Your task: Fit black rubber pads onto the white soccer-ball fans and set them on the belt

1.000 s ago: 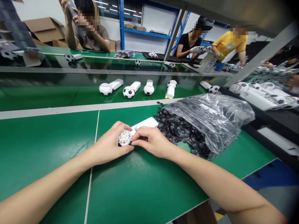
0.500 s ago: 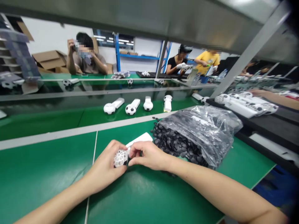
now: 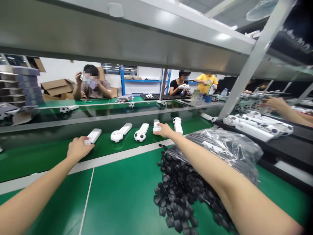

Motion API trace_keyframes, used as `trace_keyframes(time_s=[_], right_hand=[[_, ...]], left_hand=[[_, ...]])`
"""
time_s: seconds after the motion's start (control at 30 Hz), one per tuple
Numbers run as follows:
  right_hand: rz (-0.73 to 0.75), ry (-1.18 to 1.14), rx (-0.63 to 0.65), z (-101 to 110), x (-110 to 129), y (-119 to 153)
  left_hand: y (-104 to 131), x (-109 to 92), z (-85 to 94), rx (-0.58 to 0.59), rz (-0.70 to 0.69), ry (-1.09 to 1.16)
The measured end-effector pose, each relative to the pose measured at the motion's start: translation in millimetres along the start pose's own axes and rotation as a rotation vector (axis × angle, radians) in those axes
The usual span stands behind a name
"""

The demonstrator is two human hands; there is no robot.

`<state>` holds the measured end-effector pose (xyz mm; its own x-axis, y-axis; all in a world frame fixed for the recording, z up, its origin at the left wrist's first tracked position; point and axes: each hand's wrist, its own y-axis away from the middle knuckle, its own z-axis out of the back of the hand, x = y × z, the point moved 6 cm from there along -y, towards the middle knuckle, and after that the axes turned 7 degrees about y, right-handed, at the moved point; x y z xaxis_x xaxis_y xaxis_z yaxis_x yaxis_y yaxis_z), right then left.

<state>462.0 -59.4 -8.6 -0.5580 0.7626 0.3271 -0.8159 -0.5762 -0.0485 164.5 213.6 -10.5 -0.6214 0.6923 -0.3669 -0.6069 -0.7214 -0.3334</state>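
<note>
Both of your hands have moved forward and apart from the near tabletop (image 3: 117, 192), where a second ago they worked together on one piece; now each is at a different one on the sunken green lane (image 3: 53, 153). That seems to mean the fitting work on the first piece is paused or done. Your left hand (image 3: 79, 148) curls around the round head of the left piece (image 3: 95, 134), at the left end of the row. Its handle points away from you and to the right, the long axis slanting across the lane. Your right hand (image 3: 164, 130) has its fingers at the head of the right piece (image 3: 156, 123); you can't tell from this view whether they grip it or only touch. That handle points almost straight away from you. Between your hands lie two ball-headed pieces (image 3: 140, 135), both angled away to the right. Your right forearm crosses over the black bits (image 3: 176, 195) heaped at the plastic bag (image 3: 227, 140).
</note>
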Motion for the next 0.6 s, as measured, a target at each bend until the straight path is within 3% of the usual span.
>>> trace_keyframes(time_s=[0.1,0.2,0.3,0.37,0.47,0.53,0.6], right_hand=[[-0.042,0.028,0.010,-21,-2,-18],[-0.064,0.040,-0.024,-30,-8,-25],[-0.053,0.039,-0.063,-19,-12,-20],[-0.018,0.032,-0.086,-3,-11,-6],[0.088,0.007,-0.108,24,-3,33],[0.197,-0.028,-0.105,36,6,69],[0.417,-0.124,-0.104,41,24,111]], left_hand=[[-6,-42,-12.0,0.046,-0.171,-0.039],[-16,-85,-39.3,0.136,-0.304,-0.014],[-25,-113,-71.4,0.231,-0.317,0.017],[-23,-126,-82.3,0.260,-0.327,0.040],[2,-133,-70.9,0.258,-0.384,0.081],[33,-122,-46.8,0.257,-0.433,0.108],[72,-98,-14.9,0.255,-0.473,0.113]])
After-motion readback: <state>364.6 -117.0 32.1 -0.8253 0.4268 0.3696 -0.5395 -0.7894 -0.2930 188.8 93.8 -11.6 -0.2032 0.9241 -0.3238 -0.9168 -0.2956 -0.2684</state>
